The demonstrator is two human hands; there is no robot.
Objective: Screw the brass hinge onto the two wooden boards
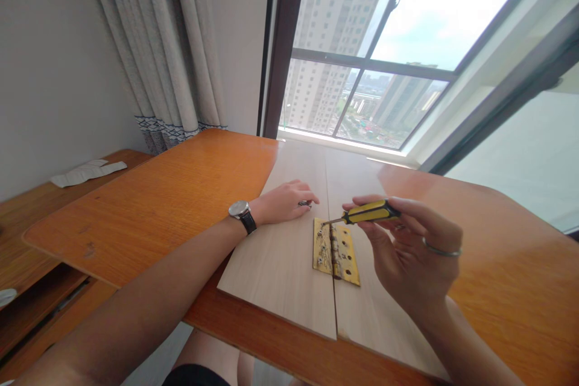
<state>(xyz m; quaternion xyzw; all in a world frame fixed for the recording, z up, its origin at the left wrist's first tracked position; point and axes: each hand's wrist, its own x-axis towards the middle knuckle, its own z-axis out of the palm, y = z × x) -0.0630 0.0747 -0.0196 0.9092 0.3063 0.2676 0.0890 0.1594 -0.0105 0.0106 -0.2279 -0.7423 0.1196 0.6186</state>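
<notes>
My right hand (414, 247) grips a screwdriver (368, 211) by its yellow and black handle. The screwdriver's tip meets the upper part of the left leaf of a worn brass hinge (347, 259). That hinge lies open across the seam between two pale wooden boards, the left board (280, 271) and the right board (366, 307). Screw heads show in its left leaf, while open holes show in the right one. My left hand (284, 200) rests on the left board, its fingers curled around small dark metal pieces that look like screws (305, 202).
The boards lie on a glossy orange-brown wooden table (181, 187). A lower wooden cabinet (36, 205) with white paper strips (88, 173) on it stands at the left. Behind are a grey curtain (158, 42) and a large window (362, 63).
</notes>
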